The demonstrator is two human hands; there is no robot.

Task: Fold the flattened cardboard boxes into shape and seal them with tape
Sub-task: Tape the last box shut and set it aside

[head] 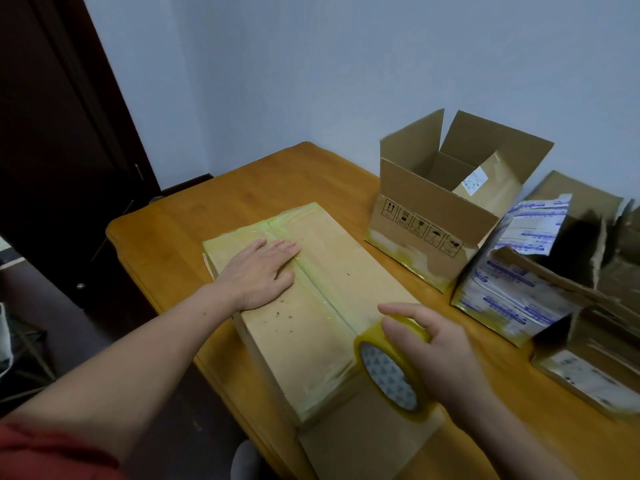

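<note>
Head view, nearest first: a loose cardboard flap sticks out toward the person at the near end of the closed box, which lies on the wooden table. Just above that flap the right hand grips the tape roll, fingers curled over its rim. It holds the roll on edge at the near end of the centre seam, probably so the strip runs straight along the join and over the edge. Whether the tape is cut from the roll I cannot tell; that spot is blurred.

Farther up, the left hand lies flat with fingers straight, pressing on the top at the seam. I take this to steady the box and keep the flaps down against the roll's pull. Yellowish tape covers the seam.

Beyond, to the right, stands an open box with its flaps up, and near it several labelled boxes. They crowd the right side but sit apart from the work. A dark door stands far left.
</note>
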